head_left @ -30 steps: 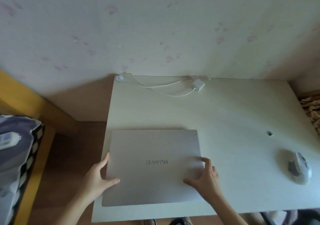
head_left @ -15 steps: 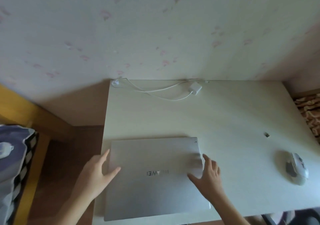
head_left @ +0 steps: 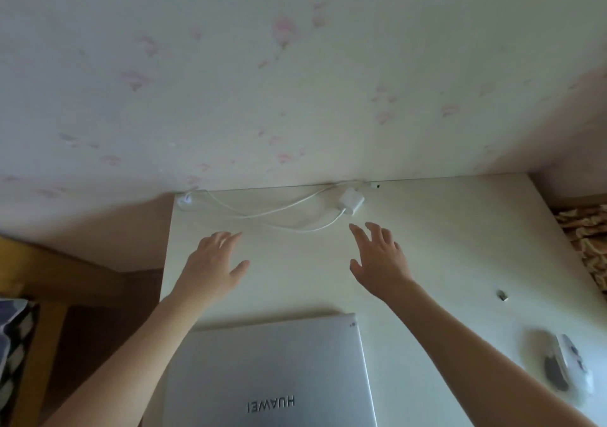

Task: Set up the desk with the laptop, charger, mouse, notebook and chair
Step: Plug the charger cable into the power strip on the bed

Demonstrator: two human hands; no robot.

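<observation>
A closed silver laptop point(head_left: 272, 374) lies at the near edge of the white desk point(head_left: 460, 249). The white charger point(head_left: 350, 200) with its looped cable point(head_left: 262, 214) rests at the desk's back edge by the wall. My left hand point(head_left: 212, 267) hovers open over the desk, short of the cable. My right hand point(head_left: 379, 257) is open too, fingers spread, just below the charger block. A white and grey mouse point(head_left: 568, 366) sits at the right. No notebook or chair is in view.
A small dark object point(head_left: 501, 294) lies on the desk right of the laptop. A wooden bed frame point(head_left: 39, 279) and checked bedding point(head_left: 13, 338) stand left of the desk. Patterned fabric point(head_left: 588, 239) borders the right edge. The wallpapered wall point(head_left: 295, 81) rises behind.
Both hands have let go of the laptop and reached forward toward the charger at the back. The laptop now lies nearer the front edge in view.
</observation>
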